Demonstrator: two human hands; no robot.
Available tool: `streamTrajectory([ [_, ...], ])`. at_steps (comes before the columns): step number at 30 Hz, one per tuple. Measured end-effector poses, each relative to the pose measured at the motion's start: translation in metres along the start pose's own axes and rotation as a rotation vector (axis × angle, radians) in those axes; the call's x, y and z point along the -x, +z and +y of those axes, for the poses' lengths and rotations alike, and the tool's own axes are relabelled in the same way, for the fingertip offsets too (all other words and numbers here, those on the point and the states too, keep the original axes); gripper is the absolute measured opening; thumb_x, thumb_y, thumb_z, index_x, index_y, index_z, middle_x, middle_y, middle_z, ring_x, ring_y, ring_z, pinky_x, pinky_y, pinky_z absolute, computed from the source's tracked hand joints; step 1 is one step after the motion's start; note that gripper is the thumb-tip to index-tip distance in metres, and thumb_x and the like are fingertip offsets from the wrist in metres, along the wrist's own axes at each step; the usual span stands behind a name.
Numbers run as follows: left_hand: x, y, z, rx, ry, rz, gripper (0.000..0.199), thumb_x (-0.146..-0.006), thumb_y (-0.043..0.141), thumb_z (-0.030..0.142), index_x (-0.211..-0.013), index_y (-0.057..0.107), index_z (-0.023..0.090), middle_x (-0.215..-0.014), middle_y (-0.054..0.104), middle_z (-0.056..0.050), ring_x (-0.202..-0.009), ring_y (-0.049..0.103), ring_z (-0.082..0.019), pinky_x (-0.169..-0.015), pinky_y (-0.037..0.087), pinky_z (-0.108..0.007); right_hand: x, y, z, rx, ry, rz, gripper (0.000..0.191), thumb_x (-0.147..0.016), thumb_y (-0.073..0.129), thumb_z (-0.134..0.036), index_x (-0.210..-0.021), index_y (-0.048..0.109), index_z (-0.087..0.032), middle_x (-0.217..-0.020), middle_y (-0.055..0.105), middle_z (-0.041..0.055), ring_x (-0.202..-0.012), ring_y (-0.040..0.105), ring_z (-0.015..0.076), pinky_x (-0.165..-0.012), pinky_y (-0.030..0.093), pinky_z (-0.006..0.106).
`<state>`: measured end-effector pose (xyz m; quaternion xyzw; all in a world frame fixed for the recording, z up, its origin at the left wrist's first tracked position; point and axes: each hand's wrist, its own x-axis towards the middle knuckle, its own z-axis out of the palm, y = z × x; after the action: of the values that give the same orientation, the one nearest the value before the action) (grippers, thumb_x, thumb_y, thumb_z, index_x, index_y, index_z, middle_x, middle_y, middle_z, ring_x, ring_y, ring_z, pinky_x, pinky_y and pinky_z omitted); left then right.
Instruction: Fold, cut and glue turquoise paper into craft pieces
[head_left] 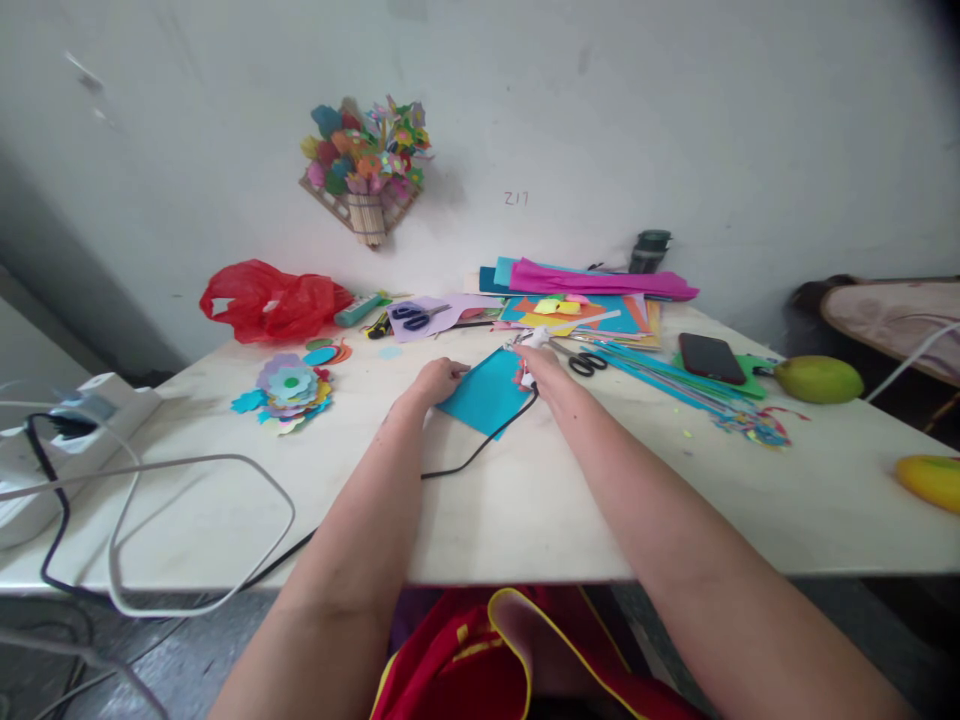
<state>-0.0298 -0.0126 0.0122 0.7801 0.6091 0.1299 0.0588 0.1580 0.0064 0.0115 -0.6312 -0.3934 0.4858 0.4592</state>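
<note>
A blue square of craft paper [487, 390] lies on the table with one corner toward me. My left hand [441, 382] grips its left corner between thumb and fingers. My right hand [541, 368] is wrapped around a white glue gun [535, 342] at the paper's upper right edge. A pale glue stick [589, 323] seems to stick out of its back. From the gun a black cord [480, 450] runs across the paper and under my left forearm. Black-handled scissors [586, 363] lie just right of my right hand.
Stacked paper flowers [292, 390] and a red plastic bag [270, 300] lie at left. Loose cables surround a power strip [67, 450]. Coloured sheets [600, 280] and a second pair of scissors [420, 317] are at the back. A phone [711, 358], blue strips [660, 380] and a mango [819, 380] sit right.
</note>
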Motion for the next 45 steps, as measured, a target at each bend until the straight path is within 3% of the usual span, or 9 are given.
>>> streamTrajectory([
  [20, -0.002, 0.002, 0.001, 0.007, -0.035, 0.045, 0.037, -0.074, 0.05, 0.016, -0.106, 0.068, 0.023, -0.097, 0.069, -0.003, -0.086, 0.061, -0.017, -0.076, 0.044, -0.02, 0.016, 0.0, -0.005, -0.003, 0.012, -0.045, 0.021, -0.075, 0.061, -0.033, -0.078, 0.054, -0.014, -0.044, 0.047, -0.0028, -0.042, 0.054, 0.0151, -0.035, 0.042, 0.023],
  [31, -0.001, 0.002, 0.001, 0.037, -0.035, 0.058, 0.036, -0.075, 0.05, 0.016, -0.106, 0.068, 0.022, -0.097, 0.069, -0.004, -0.085, 0.061, -0.017, -0.076, 0.044, -0.021, 0.008, -0.001, -0.002, -0.029, -0.046, -0.048, 0.028, -0.078, 0.057, -0.039, -0.076, 0.055, -0.011, -0.048, 0.057, 0.0032, -0.041, 0.055, 0.0138, -0.034, 0.043, 0.022],
  [45, -0.002, 0.004, -0.001, 0.069, -0.048, 0.112, 0.023, -0.073, 0.057, 0.018, -0.092, 0.07, 0.017, -0.094, 0.067, -0.006, -0.081, 0.06, -0.014, -0.075, 0.046, -0.021, 0.009, 0.0, -0.002, -0.005, -0.023, -0.068, 0.028, -0.079, 0.057, -0.04, -0.074, 0.053, -0.013, -0.047, 0.057, 0.0033, -0.039, 0.055, 0.0134, -0.032, 0.041, 0.02],
])
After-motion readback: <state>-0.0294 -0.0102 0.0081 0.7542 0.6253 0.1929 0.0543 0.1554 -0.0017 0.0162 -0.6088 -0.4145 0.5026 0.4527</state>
